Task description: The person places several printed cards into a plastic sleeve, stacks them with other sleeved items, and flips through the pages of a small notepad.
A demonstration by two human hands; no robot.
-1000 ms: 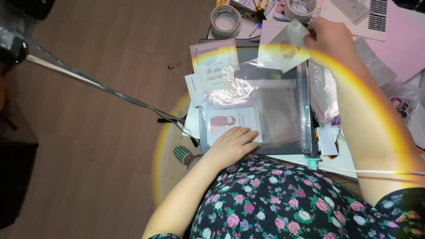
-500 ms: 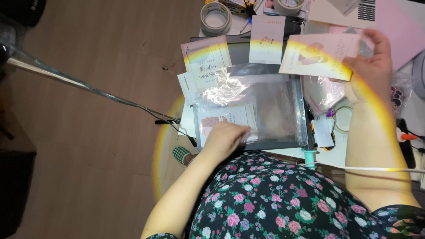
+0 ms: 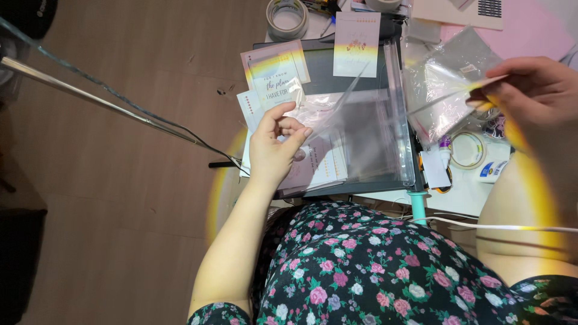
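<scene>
My left hand (image 3: pixel 274 147) pinches the corner of a clear plastic sleeve (image 3: pixel 337 123), lifting it off the stack of sleeves (image 3: pixel 379 150) on a dark tray (image 3: pixel 325 60). My right hand (image 3: pixel 533 99) is at the right and holds a thin card (image 3: pixel 448 96) edge-on, with crinkled clear wrap behind it. A pink printed card (image 3: pixel 316 165) lies under the sleeves just beside my left hand. Two more printed cards rest at the tray's far side, one cream card (image 3: pixel 274 72) and one white card (image 3: pixel 356 36).
Tape rolls sit at the back (image 3: pixel 288 17) and at the right (image 3: pixel 468 150). A glue stick (image 3: pixel 495 170) and small paper bits lie on the white table (image 3: pixel 463 192) at right. A thin metal rod (image 3: pixel 114 105) crosses the wooden floor (image 3: pixel 120 210) at left.
My left hand rose from pressing flat on the stack and now pinches a sleeve up. My right hand came down and right; its card now shows edge-on.
</scene>
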